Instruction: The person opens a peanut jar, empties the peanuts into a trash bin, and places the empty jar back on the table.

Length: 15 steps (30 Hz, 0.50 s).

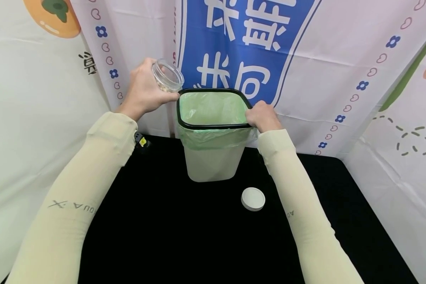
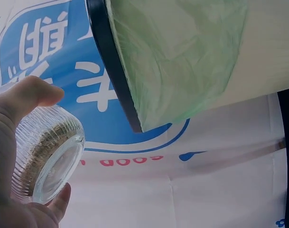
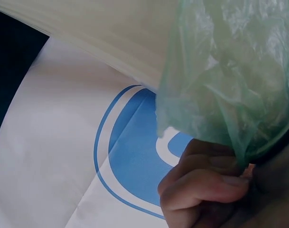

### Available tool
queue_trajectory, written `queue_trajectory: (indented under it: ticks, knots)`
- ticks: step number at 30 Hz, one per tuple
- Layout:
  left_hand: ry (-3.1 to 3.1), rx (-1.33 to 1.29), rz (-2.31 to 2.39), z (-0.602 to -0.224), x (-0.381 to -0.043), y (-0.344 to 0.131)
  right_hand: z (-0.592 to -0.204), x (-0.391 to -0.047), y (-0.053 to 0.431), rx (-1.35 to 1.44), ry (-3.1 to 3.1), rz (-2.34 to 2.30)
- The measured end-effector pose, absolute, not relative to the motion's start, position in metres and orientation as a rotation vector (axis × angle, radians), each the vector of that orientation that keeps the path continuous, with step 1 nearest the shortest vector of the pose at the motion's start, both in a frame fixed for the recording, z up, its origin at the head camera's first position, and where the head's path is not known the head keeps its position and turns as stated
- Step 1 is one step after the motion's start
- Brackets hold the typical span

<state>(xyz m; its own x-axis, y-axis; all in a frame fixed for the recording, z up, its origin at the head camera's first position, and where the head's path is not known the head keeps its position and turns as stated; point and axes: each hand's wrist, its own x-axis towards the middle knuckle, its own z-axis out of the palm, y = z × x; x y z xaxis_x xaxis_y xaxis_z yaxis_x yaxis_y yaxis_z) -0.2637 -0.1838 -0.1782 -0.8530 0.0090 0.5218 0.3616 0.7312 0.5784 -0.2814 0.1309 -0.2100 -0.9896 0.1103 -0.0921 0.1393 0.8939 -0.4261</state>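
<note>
Head: left hand [image 1: 142, 88] holding tilted jar [image 1: 167, 77] beside black rim [image 1: 213, 127] of bin [image 1: 213, 163]; right hand [image 1: 264, 117] gripping rim's right side; white lid [image 1: 253, 198] lying on tabletop [image 1: 163, 225]. Left wrist: fingers [image 2: 62, 202] curving around jar, grainy contents [image 2: 42, 152] showing. Right wrist: fingers [image 3: 201, 187] curling over rim, beside green liner [image 3: 229, 71].

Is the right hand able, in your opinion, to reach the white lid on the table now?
Probably yes, after letting go: the right hand grips the bin's black rim, but the white lid lies on the black table near the right sleeve, with nothing covering it.
</note>
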Motion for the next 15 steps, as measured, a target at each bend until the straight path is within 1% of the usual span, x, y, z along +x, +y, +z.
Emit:
queue_trajectory:
  ticks: [15]
  knots:
    - [-2.465,-0.324,-0.884,-0.1782,-0.271,-0.1825,-0.2092,-0.2804,0.1307,0.218,2.99,-0.687]
